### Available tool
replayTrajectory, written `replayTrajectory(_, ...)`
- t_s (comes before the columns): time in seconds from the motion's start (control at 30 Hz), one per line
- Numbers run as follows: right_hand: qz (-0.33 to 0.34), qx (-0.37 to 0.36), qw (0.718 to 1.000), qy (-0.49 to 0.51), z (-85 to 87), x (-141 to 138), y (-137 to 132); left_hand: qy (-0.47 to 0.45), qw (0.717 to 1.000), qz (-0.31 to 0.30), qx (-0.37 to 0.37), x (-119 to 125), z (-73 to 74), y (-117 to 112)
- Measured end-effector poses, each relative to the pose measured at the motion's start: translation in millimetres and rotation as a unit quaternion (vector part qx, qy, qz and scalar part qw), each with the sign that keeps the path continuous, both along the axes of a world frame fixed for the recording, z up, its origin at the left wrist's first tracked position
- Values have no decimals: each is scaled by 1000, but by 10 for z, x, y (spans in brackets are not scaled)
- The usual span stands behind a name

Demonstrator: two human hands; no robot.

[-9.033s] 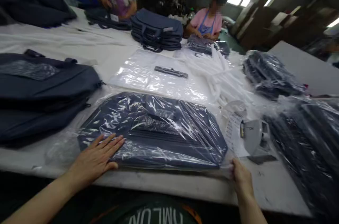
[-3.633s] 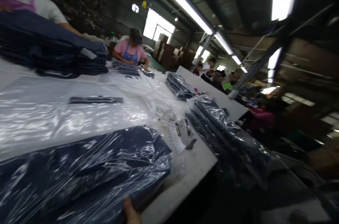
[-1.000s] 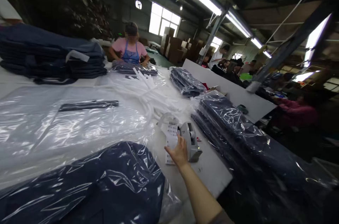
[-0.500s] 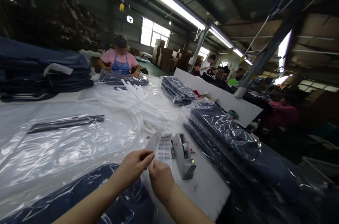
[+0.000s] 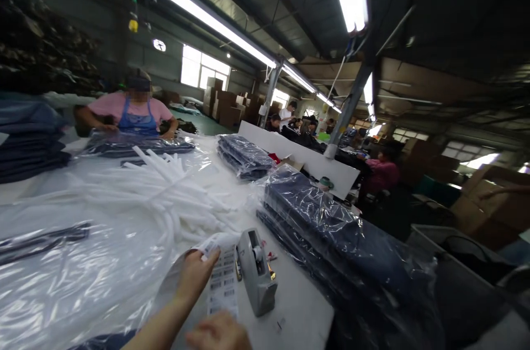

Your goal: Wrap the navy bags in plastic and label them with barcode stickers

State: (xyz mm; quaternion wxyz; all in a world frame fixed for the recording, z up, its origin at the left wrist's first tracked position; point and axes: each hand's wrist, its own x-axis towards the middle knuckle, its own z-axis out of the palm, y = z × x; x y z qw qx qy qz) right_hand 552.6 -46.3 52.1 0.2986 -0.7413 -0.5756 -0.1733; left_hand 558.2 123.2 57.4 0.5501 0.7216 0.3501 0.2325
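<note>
Pinching a printed label (image 5: 208, 248) between closed fingers, the left hand (image 5: 192, 278) is positioned left of the tape dispenser (image 5: 255, 275). The label sheet (image 5: 223, 289) lies on the table (image 5: 300, 306) between hand and dispenser; whether the label is detached cannot be told. The right hand (image 5: 219, 332), blurred, is on the dispenser's near side; its fingers' spread and hold cannot be determined. A film-wrapped stack (image 5: 327, 223) lies right of the dispenser.

The left hand (image 5: 194, 275) and forearm (image 5: 160, 318) are bare, as is the blurred right hand (image 5: 219, 331).
</note>
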Motion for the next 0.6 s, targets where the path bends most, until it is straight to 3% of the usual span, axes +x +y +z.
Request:
replayTrajectory(0.13,-85,64,985,135,443,629,-98,-63,990,-124,32,-258,86,-215)
replayTrajectory(0.27,5,13,976,215,438,790,-118,-85,972,-218,-30,-403,127,-319)
replayTrajectory(0.47,7,4,971,241,324,599,-160,-129,949,-156,-242,-475,143,-388)
replayTrajectory(0.6,-6,19,985,171,451,556,-225,-127,953,-132,-243,-519,149,-434)
